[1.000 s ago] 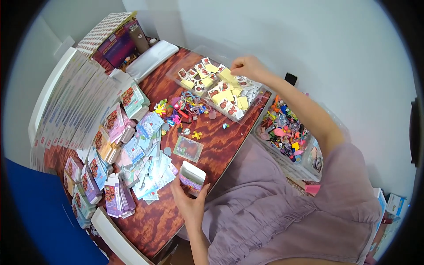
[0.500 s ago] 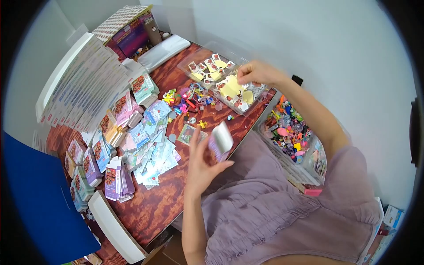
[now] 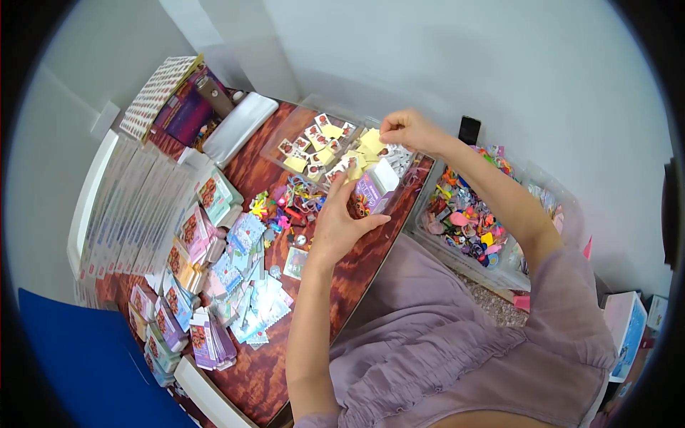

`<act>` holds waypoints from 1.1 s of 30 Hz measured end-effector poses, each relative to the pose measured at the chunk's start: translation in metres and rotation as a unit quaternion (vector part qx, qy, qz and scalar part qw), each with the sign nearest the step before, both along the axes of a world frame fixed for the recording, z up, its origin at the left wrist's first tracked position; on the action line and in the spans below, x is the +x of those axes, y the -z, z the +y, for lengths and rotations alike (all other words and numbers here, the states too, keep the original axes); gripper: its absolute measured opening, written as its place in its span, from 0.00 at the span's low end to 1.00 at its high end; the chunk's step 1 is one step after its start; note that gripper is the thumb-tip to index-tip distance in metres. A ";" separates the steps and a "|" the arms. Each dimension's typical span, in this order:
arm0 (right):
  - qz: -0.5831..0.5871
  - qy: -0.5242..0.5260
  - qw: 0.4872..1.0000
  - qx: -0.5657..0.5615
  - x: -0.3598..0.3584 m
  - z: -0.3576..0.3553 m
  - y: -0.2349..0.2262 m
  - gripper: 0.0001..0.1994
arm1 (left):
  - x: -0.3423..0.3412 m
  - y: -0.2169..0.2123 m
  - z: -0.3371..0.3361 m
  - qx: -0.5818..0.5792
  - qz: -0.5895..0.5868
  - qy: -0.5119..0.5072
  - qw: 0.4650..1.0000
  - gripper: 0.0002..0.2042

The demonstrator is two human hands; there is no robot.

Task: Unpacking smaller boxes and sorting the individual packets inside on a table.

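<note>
My left hand (image 3: 342,225) is closed around a small purple cardboard box (image 3: 374,189), thumb on one side and fingers on the other. The box stands tilted, and its white top flap is raised. My right hand (image 3: 412,133) is pinched just beyond the box, over a clear plastic tray (image 3: 417,171). That tray holds yellow paper slips (image 3: 372,140) and small printed pieces. Whatever sits between the right fingertips is too small to make out. A second clear tray (image 3: 275,151) with similar pieces adjoins it on the left.
Small colourful trinkets (image 3: 292,203) and a heap of blue packets (image 3: 260,299) lie on the table (image 3: 267,378). Stacks of flat boxes (image 3: 210,342) line the left side. A bin of toys (image 3: 464,217) stands right of the table, near a phone (image 3: 469,130).
My left hand has carried the purple box up and away from me, beside the tray. The right hand stays pinched over the tray. The whole view has shifted.
</note>
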State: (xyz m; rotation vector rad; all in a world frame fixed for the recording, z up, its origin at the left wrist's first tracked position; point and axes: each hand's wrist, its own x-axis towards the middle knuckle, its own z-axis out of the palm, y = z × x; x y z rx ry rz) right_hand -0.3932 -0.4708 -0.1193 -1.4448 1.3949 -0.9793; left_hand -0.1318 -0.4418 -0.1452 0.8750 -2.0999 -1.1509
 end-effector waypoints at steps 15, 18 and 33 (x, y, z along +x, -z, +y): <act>0.253 -0.159 0.950 -0.093 0.065 0.054 -0.046 0.08 | 0.012 -0.002 0.064 -0.175 -0.113 -0.251 0.945 0.38; 0.323 -0.176 0.927 -0.073 0.101 0.060 -0.051 0.06 | 0.027 0.002 0.079 -0.180 -0.108 -0.269 0.940 0.38; 0.223 -0.258 0.917 -0.205 0.205 0.081 -0.045 0.07 | 0.083 0.025 0.129 -0.055 -0.003 -0.367 0.928 0.41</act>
